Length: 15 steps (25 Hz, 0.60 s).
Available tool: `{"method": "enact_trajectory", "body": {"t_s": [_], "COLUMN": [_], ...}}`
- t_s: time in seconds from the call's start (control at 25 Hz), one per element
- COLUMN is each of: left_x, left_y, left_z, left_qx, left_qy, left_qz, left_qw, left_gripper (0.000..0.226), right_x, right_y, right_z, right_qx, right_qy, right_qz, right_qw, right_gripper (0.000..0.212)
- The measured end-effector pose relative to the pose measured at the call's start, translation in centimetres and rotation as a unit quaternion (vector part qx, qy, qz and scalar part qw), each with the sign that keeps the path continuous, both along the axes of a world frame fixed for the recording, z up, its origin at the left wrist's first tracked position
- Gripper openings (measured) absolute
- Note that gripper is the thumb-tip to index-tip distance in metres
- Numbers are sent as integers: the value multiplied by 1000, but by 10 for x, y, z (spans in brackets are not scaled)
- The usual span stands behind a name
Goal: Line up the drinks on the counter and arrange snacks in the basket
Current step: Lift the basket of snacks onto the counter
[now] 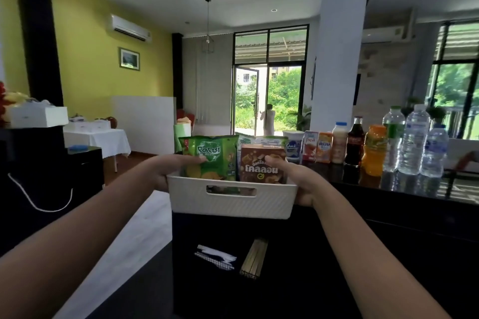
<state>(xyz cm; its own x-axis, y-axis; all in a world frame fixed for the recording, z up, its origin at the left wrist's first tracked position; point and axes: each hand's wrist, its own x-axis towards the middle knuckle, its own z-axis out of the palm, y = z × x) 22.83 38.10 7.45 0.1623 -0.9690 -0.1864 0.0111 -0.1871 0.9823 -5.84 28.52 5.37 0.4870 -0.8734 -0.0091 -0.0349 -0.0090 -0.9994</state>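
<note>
Basket (pixel 231 202), left grip (pixel 163 172) and right grip (pixel 300 181) clasping its ends, arms (pixel 77 230) outstretched

I have one head view only: it faces forward and slightly down, close on the white basket (pixel 230 204), black counter (pixel 404 190) beyond at right.

It looks like a café or function room: bottled drinks (pixel 355 142) line a black surface (pixel 414 189), and a white-clothed table (pixel 103 141) stands below a wall air conditioner (pixel 129 27).
</note>
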Motion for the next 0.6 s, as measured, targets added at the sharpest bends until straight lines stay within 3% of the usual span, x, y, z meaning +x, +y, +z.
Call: {"method": "enact_trajectory", "body": {"t_s": [0.2,0.4,0.6], "left_x": [37,73,86], "left_y": [-70,-139,-196], "left_z": [7,3,9], "left_qx": [18,30,37], "left_qy": [1,6,-28], "left_qz": [-2,-39,-60], "left_qw": [1000,999,997], "left_gripper": [58,70,50], "right_x": [35,69,91], "right_y": [-59,-111,-152], "right_z": [8,11,16], "right_qx": [36,14,-10], "right_qy": [-17,39,81], "right_qz": [-17,-61,-105], "right_qw": [999,997,991], "right_gripper": [68,86,77]}}
